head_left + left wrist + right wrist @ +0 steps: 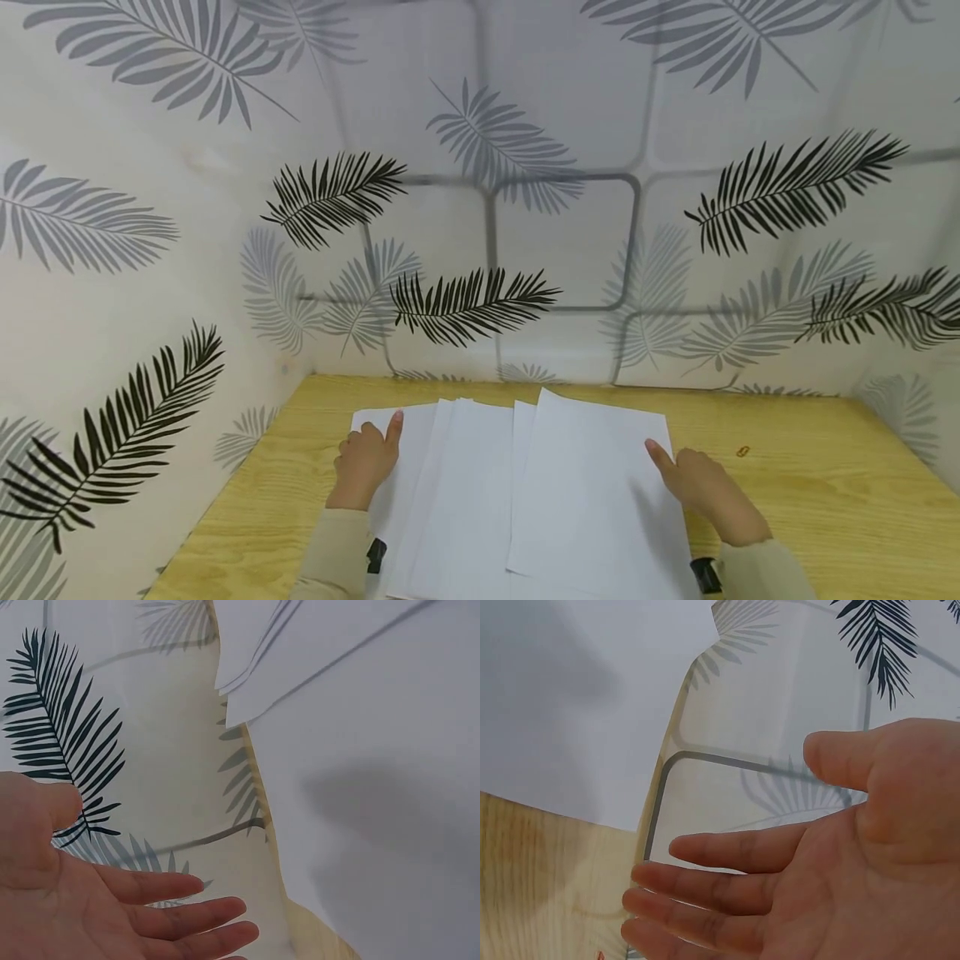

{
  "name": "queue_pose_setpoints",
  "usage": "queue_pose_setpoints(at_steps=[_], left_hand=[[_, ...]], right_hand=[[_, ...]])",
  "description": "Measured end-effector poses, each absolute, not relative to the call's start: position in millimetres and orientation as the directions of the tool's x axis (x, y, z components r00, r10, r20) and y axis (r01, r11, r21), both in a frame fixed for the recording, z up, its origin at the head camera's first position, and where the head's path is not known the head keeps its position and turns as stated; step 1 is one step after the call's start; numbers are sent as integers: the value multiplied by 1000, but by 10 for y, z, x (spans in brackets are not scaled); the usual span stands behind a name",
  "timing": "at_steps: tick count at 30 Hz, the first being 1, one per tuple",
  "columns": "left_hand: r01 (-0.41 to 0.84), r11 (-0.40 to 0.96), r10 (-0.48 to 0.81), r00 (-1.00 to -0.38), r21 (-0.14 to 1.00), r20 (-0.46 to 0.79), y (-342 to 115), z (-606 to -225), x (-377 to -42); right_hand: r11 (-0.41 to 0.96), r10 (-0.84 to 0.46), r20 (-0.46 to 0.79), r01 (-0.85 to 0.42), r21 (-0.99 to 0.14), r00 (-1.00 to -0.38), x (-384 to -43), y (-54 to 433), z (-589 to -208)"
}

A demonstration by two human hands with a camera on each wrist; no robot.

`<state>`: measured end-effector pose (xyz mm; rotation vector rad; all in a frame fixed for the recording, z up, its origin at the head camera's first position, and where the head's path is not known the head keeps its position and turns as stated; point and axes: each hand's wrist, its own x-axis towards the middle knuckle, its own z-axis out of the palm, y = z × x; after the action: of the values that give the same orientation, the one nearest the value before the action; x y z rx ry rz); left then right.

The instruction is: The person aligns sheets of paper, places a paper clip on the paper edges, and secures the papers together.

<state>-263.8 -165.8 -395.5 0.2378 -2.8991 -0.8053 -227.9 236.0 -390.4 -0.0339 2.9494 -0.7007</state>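
Several white paper sheets (472,492) lie fanned out in overlapping layers on the wooden table. The topmost sheet on the right (600,483) sits at a slight angle over the others. My left hand (366,457) is over the left edge of the spread, and in the left wrist view its fingers (180,919) are loosely extended and hold nothing. At the right edge of the paper is my right hand (697,479). The right wrist view shows its palm and its fingers (712,889) relaxed, thumb apart, with nothing gripped.
A small orange paper clip (742,452) lies on the table (810,483) beyond the right hand. Leaf-patterned covering (570,250) rises behind the table and along its left side. Each wrist bears a dark strap (705,575).
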Motion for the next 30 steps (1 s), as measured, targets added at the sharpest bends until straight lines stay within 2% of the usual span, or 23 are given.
queue_pose_setpoints(at_steps=[16,24,30], left_hand=[[-151,834,-146,-988,531,-51,-1876,-4050,-2733],[-208,823,-177,-978,529,-109,-1955,-4077,-2725],[-188,848,-160,-982,495,-100,-1990,-4115,-2732]], right_hand=[[844,-19,-182,82,-530,-983,-2308,2433,-3951],[838,-9,-170,85,-540,-985,-2324,2449,-4000],[841,3,-151,85,-535,-988,-2337,2458,-4033]])
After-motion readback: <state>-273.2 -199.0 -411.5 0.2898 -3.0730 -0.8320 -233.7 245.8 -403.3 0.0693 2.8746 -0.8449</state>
